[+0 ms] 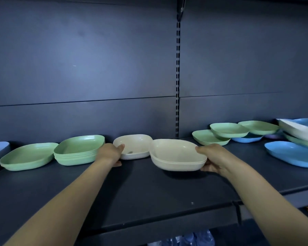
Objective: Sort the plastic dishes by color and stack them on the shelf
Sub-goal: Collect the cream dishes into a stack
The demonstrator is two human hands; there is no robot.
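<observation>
Bare forearms (75, 189) reach in from the bottom corners over the dark matte metal shelf (149, 192). L hand (112, 153) grips a single cream dish (135, 144) at its near-left corner, thumb over the rim, fingers curled under. The dish is smooth plastic, a rounded square w/ shallow sloping walls & a small dark mark inside. R hand (213, 160) holds a cream stack (174, 155), same shape, a few nested, thumb on the right rim, fingers underneath. Shadow lies below it; can't tell if it touches the shelf. Its left edge overlaps the single dish's right corner in view.

Just left of the L hand sits a green stack (78, 150), several nested, rims showing as thin lines. Beside that is a lone green dish (28, 156), flatter, w/ a faint sheen. Far right: loose green dishes (229, 129) overlapping, blue dishes (292, 153), & a white dish (295, 129) tilted on the heap. Behind are a flat grey back panel (96, 68) & a slotted upright (177, 77).
</observation>
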